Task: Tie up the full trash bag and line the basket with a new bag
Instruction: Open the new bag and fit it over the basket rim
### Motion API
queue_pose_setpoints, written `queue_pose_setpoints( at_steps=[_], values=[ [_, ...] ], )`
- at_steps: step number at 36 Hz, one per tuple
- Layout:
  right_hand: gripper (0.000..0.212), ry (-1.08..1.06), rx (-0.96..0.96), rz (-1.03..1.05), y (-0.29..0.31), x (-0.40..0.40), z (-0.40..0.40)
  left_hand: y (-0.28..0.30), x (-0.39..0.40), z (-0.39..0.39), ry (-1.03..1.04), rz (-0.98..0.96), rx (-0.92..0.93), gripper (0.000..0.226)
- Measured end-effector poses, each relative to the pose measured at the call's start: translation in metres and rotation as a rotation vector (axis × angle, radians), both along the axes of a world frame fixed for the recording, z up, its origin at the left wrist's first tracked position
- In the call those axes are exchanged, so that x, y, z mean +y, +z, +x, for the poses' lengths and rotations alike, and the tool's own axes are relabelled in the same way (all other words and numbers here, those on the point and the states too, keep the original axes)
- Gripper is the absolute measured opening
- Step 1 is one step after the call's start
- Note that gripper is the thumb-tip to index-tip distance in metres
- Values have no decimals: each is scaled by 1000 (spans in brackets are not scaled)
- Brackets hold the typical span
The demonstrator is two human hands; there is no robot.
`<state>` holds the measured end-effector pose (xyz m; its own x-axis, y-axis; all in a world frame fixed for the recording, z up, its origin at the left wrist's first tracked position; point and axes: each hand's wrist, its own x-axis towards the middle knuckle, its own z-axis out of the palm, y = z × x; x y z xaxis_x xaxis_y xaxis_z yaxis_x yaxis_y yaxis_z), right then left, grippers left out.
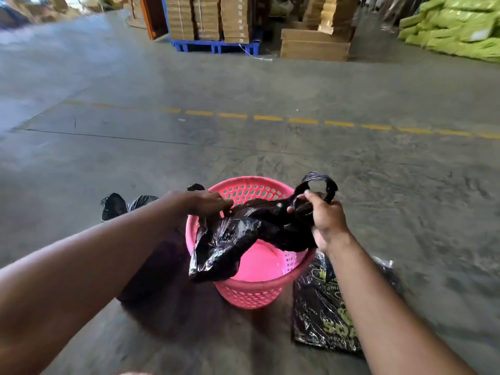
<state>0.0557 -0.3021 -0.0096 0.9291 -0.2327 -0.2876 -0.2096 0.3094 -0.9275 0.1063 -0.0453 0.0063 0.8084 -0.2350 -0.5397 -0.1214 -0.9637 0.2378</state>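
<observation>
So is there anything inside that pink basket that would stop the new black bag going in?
Nothing visible does. The pink basket looks empty, its bare floor showing. The new black bag, held by the left hand and right hand, already droops over its rim. The full bag sits on the floor to the left.

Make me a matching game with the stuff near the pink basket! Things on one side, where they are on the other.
Things:
1. new black bag
2. pink basket
3. pack of bags
4. full trash bag

Places:
A. flat on the floor, right of the basket
B. on the floor, behind the left arm
C. held by both hands over the basket
D. standing on the floor between the arms

Pairs: 1-C, 2-D, 3-A, 4-B
</observation>
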Motion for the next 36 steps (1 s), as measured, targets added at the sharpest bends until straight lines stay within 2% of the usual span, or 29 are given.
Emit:
queue_pose_setpoints(
  at_steps=[3, 6, 8, 11, 13, 15, 16, 17, 18, 20, 24, 25, 27, 29, 31, 33, 36],
  values=[
    [25, -70, 45, 123, 10, -10, 16, 12, 12, -16, -160, 112, -41, 51],
    [19, -145, 74, 166, 24, -20, 30, 16, 34, -17, -270, 169, -256, 67],
    [22, -142, 65, 166, 39, -22, 34, 21, 47, -15, -251, 163, -450, 54],
    [24, -3, 35, 109, 59, -20, 41, 44, 53, -11, -153, 45, -688, 29],
    [28, 123, 59, -96, 73, -10, 38, 58, 54, -8, -43, -51, -784, 35],
    [31, 198, 63, -512, 74, -1, 38, 70, 51, -10, 92, -122, -832, 37],
    [36, 226, 63, -732, 75, 4, 37, 73, 49, -10, 141, -141, -839, 36],
    [41, 266, 68, -868, 76, 9, 35, 76, 47, -11, 177, -150, -840, 34],
    [45, 303, 72, -884, 76, 13, 32, 78, 44, -12, 213, -145, -835, 32],
    [44, 321, 109, -701, 68, 20, 27, 80, 38, -15, 282, -128, -847, 31],
    [41, 363, 234, -176, 37, 35, 13, 67, 17, -32, 389, -167, -814, 34],
    [38, 403, 258, -99, 31, 40, 8, 60, 11, -39, 359, -175, -801, 34],
    [32, 460, 318, -31, 8, 50, -2, 41, 1, -54, 173, -227, -725, 36],
    [29, 458, 351, -124, -17, 59, -8, 23, -4, -69, -46, -226, -581, 22],
    [35, 409, 318, -394, -34, 58, -11, 7, 0, -77, -193, -149, -498, 19],
    [40, 267, 246, -645, -32, 49, -12, 1, 9, -80, -250, -80, -491, 35],
    [32, 84, 76, -754, -15, 14, -4, 11, 29, -82, -219, -117, -500, 35]
  ],
)
